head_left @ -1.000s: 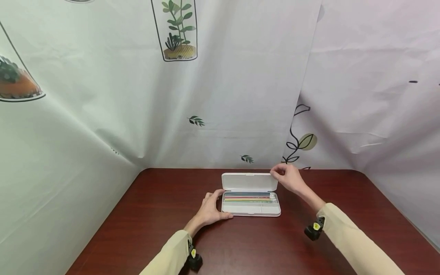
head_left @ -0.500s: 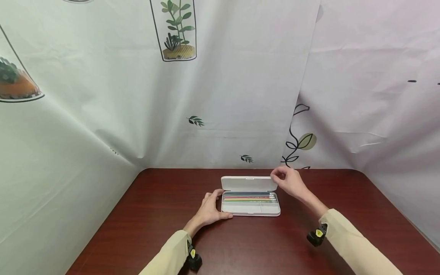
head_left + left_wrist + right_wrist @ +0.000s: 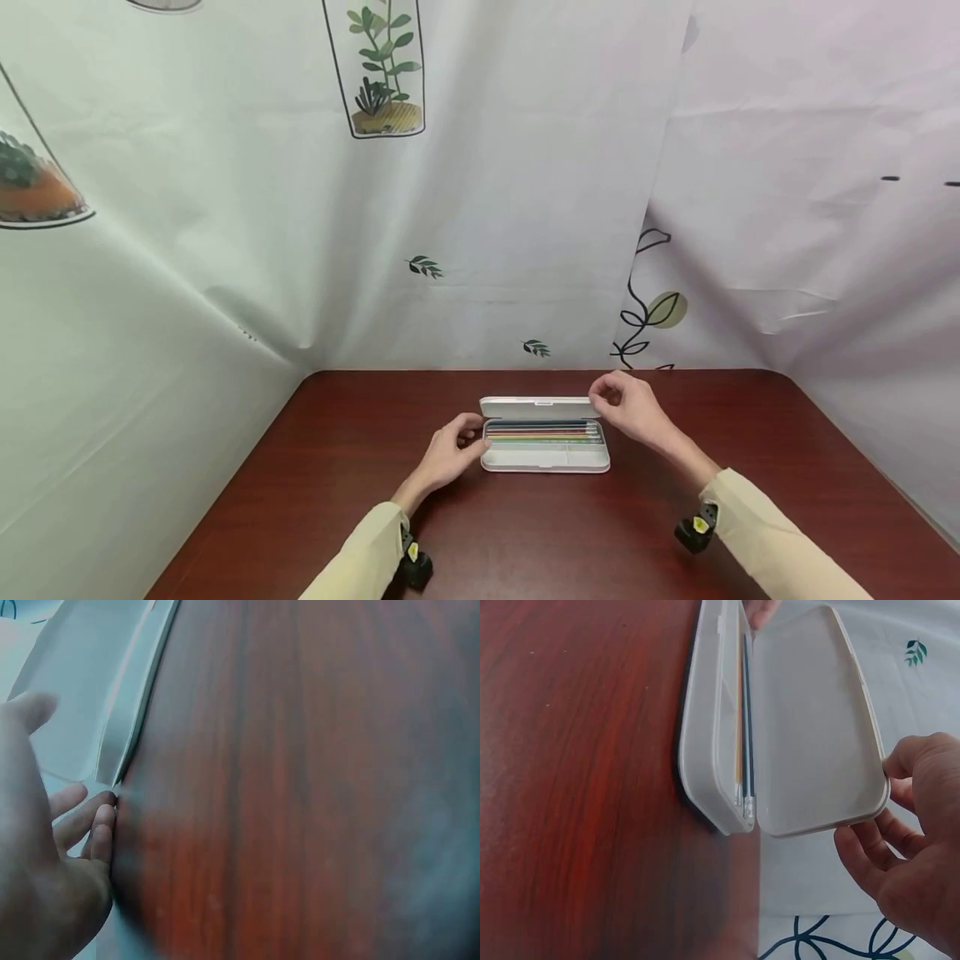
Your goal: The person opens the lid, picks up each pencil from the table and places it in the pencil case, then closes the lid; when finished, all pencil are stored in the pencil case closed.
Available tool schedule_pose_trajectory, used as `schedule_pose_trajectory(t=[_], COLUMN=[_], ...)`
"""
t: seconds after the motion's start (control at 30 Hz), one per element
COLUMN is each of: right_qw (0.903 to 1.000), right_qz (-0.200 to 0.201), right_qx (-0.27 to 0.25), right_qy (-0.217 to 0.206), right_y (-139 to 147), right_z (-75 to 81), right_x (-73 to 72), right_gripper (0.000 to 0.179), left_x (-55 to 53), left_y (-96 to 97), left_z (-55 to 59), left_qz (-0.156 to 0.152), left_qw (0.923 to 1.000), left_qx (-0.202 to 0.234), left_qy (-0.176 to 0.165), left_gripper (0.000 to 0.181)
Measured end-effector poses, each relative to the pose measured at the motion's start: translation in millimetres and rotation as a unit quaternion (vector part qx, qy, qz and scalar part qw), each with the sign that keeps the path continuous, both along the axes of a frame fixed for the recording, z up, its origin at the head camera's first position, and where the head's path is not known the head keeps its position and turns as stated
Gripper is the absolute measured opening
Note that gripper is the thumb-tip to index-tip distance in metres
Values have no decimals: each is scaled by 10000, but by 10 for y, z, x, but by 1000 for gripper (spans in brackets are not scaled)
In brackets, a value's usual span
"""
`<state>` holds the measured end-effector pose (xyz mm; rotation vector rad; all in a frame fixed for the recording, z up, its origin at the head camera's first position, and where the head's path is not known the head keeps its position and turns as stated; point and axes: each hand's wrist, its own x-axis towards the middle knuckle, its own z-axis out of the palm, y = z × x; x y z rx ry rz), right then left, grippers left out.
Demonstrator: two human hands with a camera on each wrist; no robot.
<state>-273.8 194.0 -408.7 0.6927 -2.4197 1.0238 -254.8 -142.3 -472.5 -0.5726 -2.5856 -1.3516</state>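
Observation:
A white pencil case [image 3: 525, 458] lies on the dark red table, its hinged lid [image 3: 536, 409] raised and leaning over the back of the tray. Several coloured pencils [image 3: 542, 432] with pale ends lie side by side in the rear compartment. My right hand [image 3: 636, 410] pinches the lid's right corner; in the right wrist view the thumb [image 3: 909, 756] sits on the lid's edge, with the other fingers around the corner. By the case's left end is my left hand [image 3: 444, 454], fingers loosely bent, thumb overlapping the front left corner in the head view.
The reddish wooden table [image 3: 360, 500] reaches back to a white printed curtain [image 3: 480, 208], which hangs behind and along both sides. Each wrist wears a small black camera, the left wrist camera [image 3: 416, 569] and the right wrist camera [image 3: 694, 535].
The lid has tilted forward and down, with my right hand moving slightly lower with it. My left hand has loosened from the case's left end, its thumb drawn back from the front edge.

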Motion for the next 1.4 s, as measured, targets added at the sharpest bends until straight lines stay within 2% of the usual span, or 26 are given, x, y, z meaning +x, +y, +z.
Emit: schedule_pose_trajectory(t=[0.13, 0.23, 0.33, 0.4, 0.53, 0.67, 0.83, 0.93, 1.13, 1.27, 1.4], right_qw=[9999, 9996, 9995, 9994, 9985, 9968, 9939, 9921, 9854, 9831, 9824], right_qz=[114, 182, 243, 312, 533, 783, 1071, 1200, 1382, 1350, 1298], right_qx=[29, 62, 77, 70, 78, 161, 245, 364, 824, 1055, 1190], right_qy=[-86, -197, -204, -140, -18, 1, -21, 100, 549, 645, 629], right_y=[-10, -2, 16, 27, 34, 50, 74, 67, 46, 46, 41], right_z=[-14, -20, -24, -27, -46, -80, -132, -177, -289, -334, -339], right_x=[24, 41, 48, 46, 43, 48, 88, 121, 212, 254, 254], right_gripper=[14, 16, 18, 20, 21, 22, 21, 22, 21, 21, 22], left_x=[-44, -80, -101, -115, -123, -119, -113, -88, 7, 26, 10], left_y=[0, 49, 134, 192, 256, 261, 229, 205, 181, 188, 200], left_z=[26, 126, 301, 409, 505, 482, 421, 378, 244, 175, 164], left_qz=[495, 711, 502, 297, -30, -268, -530, -657, -786, -843, -817], left_qw=[9959, 9903, 9885, 9893, 9942, 9971, 9969, 9961, 9898, 9859, 9845], left_qx=[700, 1044, 1191, 1193, 886, 607, 459, 275, -340, -563, -627], left_qy=[298, 574, 778, 791, 611, 360, 359, 524, 1142, 1329, 1420], left_gripper=[17, 11, 14, 16, 15, 10, 9, 11, 14, 14, 15])
